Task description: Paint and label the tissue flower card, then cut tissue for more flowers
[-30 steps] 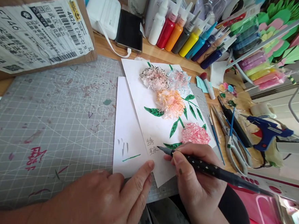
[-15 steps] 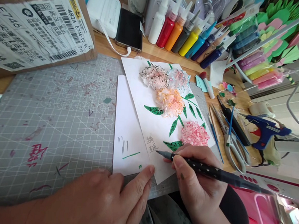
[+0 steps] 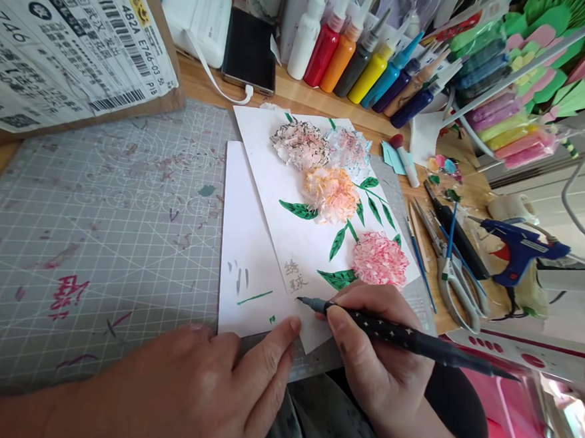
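My right hand [image 3: 384, 345] grips a black brush pen [image 3: 404, 335] patterned with small white stars. Its grey tip is at the lower left of a white sheet [image 3: 270, 171], just below two grey handwritten characters [image 3: 296, 276]. Ruffled flowers in pink [image 3: 380, 260], orange [image 3: 331, 194], black-edged white [image 3: 300, 145] and pale blue [image 3: 350, 149] sit on that sheet among painted green leaves [image 3: 336, 277]. My left hand [image 3: 231, 381] lies flat with fingers stretched out, the index fingertip at the sheet's lower edge. Partly under the sheet is a second paper [image 3: 243, 242] with grey and green test strokes.
A grey cutting mat [image 3: 137, 221] lies beneath the papers. To the left stands a cardboard box [image 3: 171, 97]; behind are a phone [image 3: 250, 52] and a row of paint bottles [image 3: 341, 59]. Scissors [image 3: 453, 283] and a blue glue gun [image 3: 515, 248] lie right.
The pen tip has moved from beside the second character to just below it, down and slightly left. The left hand stays in place; the whole view has shifted slightly.
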The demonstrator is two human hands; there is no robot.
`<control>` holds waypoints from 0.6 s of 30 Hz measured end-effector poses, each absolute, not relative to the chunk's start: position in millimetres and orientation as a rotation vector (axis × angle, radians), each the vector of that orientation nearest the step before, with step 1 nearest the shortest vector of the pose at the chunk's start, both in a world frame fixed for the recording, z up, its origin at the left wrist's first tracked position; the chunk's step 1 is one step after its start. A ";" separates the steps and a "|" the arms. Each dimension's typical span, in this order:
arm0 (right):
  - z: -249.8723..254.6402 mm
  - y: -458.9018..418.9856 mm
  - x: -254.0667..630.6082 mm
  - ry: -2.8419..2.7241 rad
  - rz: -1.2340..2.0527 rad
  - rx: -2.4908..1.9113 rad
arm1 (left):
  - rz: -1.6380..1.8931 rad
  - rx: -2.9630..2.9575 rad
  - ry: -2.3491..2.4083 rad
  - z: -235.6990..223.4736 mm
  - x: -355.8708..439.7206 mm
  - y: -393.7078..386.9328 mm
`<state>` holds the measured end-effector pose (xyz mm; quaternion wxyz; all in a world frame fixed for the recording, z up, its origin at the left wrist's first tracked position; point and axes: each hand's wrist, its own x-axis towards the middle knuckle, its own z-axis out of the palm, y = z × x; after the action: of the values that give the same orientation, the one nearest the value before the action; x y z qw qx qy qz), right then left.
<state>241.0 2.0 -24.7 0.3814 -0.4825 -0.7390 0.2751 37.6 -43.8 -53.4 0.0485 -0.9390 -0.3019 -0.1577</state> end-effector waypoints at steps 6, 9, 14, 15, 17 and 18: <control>-28.4 0.9 244.3 -1.784 0.660 -1.303 | -0.496 -2.881 -0.946 -51.4 37.4 -41.7; -27.2 0.8 243.7 -1.790 0.677 -1.279 | -0.525 -2.900 -0.967 -51.7 37.4 -42.7; -24.6 1.0 241.5 -1.860 0.731 -1.236 | -0.481 -2.894 -0.928 -50.3 37.9 -42.6; -24.3 1.1 241.2 -1.869 0.726 -1.235 | -0.476 -2.887 -0.918 -49.9 38.2 -42.3; -24.1 1.3 241.0 -1.884 0.714 -1.239 | -0.479 -2.872 -0.906 -49.4 38.8 -41.9; -24.0 1.4 241.1 -1.886 0.712 -1.238 | -0.482 -2.868 -0.908 -49.4 39.1 -41.7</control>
<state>241.1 1.4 -24.0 0.3783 -0.4844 -0.7380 0.2787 39.1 -41.7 -49.4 0.0477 -0.9403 -0.2976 -0.1580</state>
